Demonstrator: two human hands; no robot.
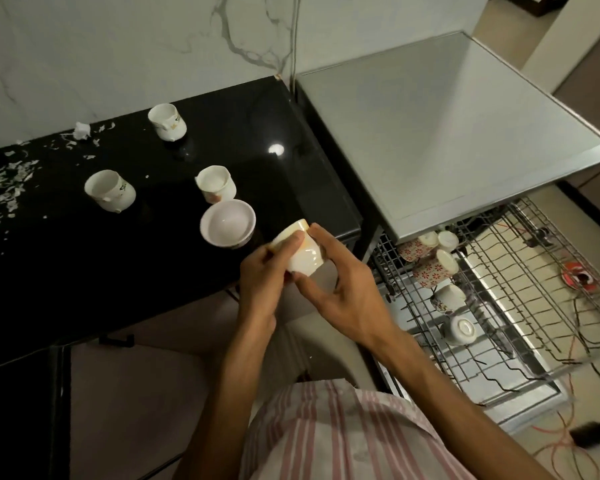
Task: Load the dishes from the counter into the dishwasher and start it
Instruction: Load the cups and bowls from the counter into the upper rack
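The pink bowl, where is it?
In the head view the pink bowl sits on the black counter, just left of the hands' white cup, near another cup.

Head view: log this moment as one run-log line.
hands: left hand and right hand both hold white cup | counter: three cups, one bowl left | rack: out, part loaded
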